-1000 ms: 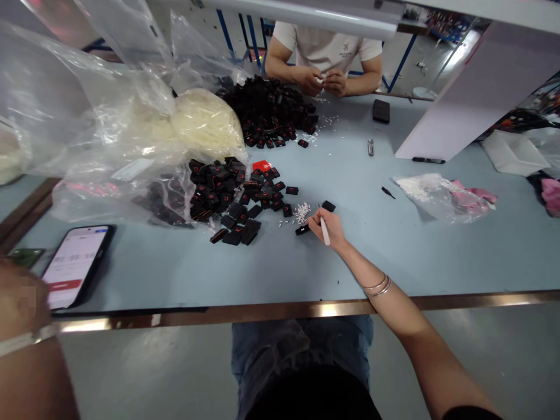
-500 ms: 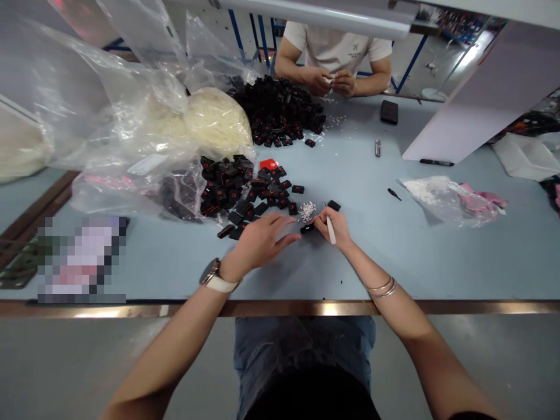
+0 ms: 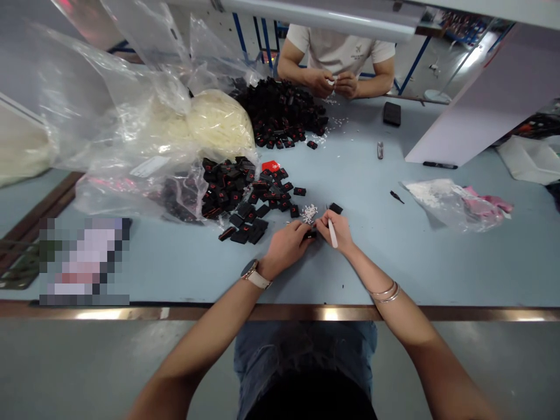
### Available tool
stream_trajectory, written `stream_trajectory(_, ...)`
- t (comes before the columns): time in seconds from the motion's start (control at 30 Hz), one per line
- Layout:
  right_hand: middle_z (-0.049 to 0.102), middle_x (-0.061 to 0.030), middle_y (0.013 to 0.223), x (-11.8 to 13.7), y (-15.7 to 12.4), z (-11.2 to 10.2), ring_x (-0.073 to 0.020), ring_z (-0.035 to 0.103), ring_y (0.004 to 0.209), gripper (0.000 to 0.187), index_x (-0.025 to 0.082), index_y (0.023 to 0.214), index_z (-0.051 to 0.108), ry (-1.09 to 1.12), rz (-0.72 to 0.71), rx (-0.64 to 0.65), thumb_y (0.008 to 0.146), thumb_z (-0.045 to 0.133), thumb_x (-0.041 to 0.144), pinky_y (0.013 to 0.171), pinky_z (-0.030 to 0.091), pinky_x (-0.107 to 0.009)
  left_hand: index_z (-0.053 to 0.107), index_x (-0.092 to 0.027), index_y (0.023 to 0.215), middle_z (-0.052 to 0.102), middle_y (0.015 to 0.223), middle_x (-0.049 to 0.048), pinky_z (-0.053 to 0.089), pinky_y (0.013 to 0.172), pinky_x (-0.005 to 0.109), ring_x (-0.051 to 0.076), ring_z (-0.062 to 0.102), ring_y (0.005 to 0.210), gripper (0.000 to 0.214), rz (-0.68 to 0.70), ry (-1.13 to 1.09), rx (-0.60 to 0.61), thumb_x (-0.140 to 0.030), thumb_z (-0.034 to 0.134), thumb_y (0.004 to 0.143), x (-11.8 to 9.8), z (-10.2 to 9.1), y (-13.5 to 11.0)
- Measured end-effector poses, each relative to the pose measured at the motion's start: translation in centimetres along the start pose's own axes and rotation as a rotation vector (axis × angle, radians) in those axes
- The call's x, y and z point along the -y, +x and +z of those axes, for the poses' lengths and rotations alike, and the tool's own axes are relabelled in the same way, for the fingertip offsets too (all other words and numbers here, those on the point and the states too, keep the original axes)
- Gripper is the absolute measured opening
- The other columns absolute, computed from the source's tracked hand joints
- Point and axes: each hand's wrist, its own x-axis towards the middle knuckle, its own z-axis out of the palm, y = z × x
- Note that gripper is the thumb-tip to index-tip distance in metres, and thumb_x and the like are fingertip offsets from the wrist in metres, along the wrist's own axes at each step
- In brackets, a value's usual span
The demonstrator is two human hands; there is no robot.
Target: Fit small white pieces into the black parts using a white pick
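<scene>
My left hand (image 3: 287,245) is closed, its fingertips on a small black rectangular plastic piece (image 3: 310,234) on the table. Just right of that piece, my right hand (image 3: 339,228) grips a slim white-handled tool (image 3: 333,234) like a pen; its working tip is hidden by the fingers. Beyond my fingers lies a small heap of tiny white parts (image 3: 310,213). Another black piece (image 3: 336,207) rests behind my right hand. To the left spreads a loose pile of similar black pieces (image 3: 227,186), several with red marks.
Clear plastic bags (image 3: 131,146) bulge on the left, one holding cream-coloured parts (image 3: 221,119). Across the table (image 3: 376,186), a person in a white shirt works with both hands beside a larger black pile (image 3: 280,111). A bag with white and pink contents (image 3: 455,204) lies right.
My left hand has moved right and closed in on the black piece, where before its fingers were stretched out. My right hand stays almost in place with the tool.
</scene>
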Motion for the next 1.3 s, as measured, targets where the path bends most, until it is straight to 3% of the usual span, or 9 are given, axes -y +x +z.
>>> stream_trajectory(0.37, 0.042, 0.0063, 0.052, -0.6, 0.0, 0.3, -0.0092, 0.035, 0.048, 0.031, 0.024, 0.06, 0.033, 0.028, -0.042, -0.033, 0.076, 0.054, 0.04, 0.051, 0.032, -0.024, 0.059, -0.019, 0.117, 0.069, 0.111, 0.0084, 0.053, 0.085, 0.034, 0.021, 0.065, 0.1, 0.026, 0.048, -0.124, -0.111, -0.025, 0.048, 0.095, 1.3, 0.8, 0.2)
stream_trajectory(0.5, 0.045, 0.0057, 0.053, -0.5, -0.1, 0.4, -0.0107, 0.046, 0.051, 0.031, 0.025, 0.061, 0.032, 0.147, 0.005, -0.076, 0.074, 0.056, 0.039, 0.055, 0.039, -0.024, 0.061, -0.019, 0.112, 0.07, 0.107, 0.0076, 0.054, 0.082, 0.033, 0.022, 0.066, 0.098, 0.022, 0.058, -0.138, -0.153, -0.023, 0.053, 0.091, 1.9, 1.0, 0.3)
stream_trajectory(0.63, 0.055, 0.0016, 0.059, -0.1, -0.1, 0.3, -0.0162, 0.063, 0.066, 0.031, 0.025, 0.063, 0.031, 0.284, 0.068, -0.193, 0.076, 0.054, 0.04, 0.062, 0.046, -0.027, 0.063, -0.019, 0.104, 0.071, 0.1, 0.008, 0.054, 0.079, 0.032, 0.022, 0.067, 0.093, 0.018, 0.015, -0.139, -0.174, -0.023, 0.06, 0.088, 2.3, 1.0, 0.4)
stream_trajectory(0.8, 0.058, 0.0003, 0.06, 0.0, 0.1, 0.2, -0.0193, 0.068, 0.075, 0.035, 0.025, 0.062, 0.032, 0.344, 0.097, -0.232, 0.075, 0.059, 0.043, 0.065, 0.049, -0.028, 0.066, -0.021, 0.103, 0.071, 0.1, 0.0072, 0.054, 0.079, 0.031, 0.022, 0.067, 0.093, 0.017, 0.033, -0.138, -0.195, -0.026, 0.061, 0.087, 2.5, 0.9, 0.4)
stream_trajectory(0.9, 0.056, 0.001, 0.059, 0.1, -0.1, 0.2, -0.0172, 0.064, 0.066, 0.04, 0.025, 0.063, 0.033, 0.409, 0.055, -0.203, 0.077, 0.058, 0.053, 0.063, 0.048, -0.028, 0.067, -0.022, 0.103, 0.071, 0.099, 0.0064, 0.054, 0.079, 0.031, 0.021, 0.068, 0.092, 0.018, 0.044, -0.157, -0.181, -0.026, 0.06, 0.088, 2.6, 0.8, 0.3)
stream_trajectory(1.03, 0.058, -0.0011, 0.067, 0.4, -0.9, 0.4, -0.0128, 0.052, 0.054, 0.047, 0.024, 0.071, 0.043, 0.461, 0.002, -0.18, 0.083, 0.037, 0.069, 0.057, 0.046, -0.028, 0.069, -0.021, 0.1, 0.072, 0.097, 0.0071, 0.054, 0.079, 0.032, 0.022, 0.068, 0.091, 0.017, 0.033, -0.165, -0.16, -0.027, 0.06, 0.087, 2.6, 0.6, 0.3)
stream_trajectory(1.13, 0.053, -0.001, 0.059, 0.6, -1.4, 0.9, -0.012, 0.047, 0.049, 0.06, 0.023, 0.062, 0.045, 0.475, -0.008, -0.109, 0.084, 0.027, 0.076, 0.051, 0.043, -0.028, 0.068, -0.02, 0.098, 0.071, 0.097, 0.007, 0.054, 0.078, 0.032, 0.022, 0.067, 0.09, 0.015, 0.04, -0.176, -0.151, -0.026, 0.06, 0.086, 2.7, 0.7, 0.4)
stream_trajectory(1.3, 0.05, 0.0008, 0.05, 0.4, -1.6, 1.9, -0.0105, 0.044, 0.042, 0.061, 0.022, 0.054, 0.046, 0.461, 0.081, -0.082, 0.079, 0.04, 0.078, 0.044, 0.038, -0.027, 0.067, -0.02, 0.096, 0.071, 0.094, 0.0062, 0.053, 0.077, 0.031, 0.021, 0.066, 0.088, 0.013, 0.013, -0.188, -0.152, -0.019, 0.062, 0.084, 2.7, 0.8, 0.5)
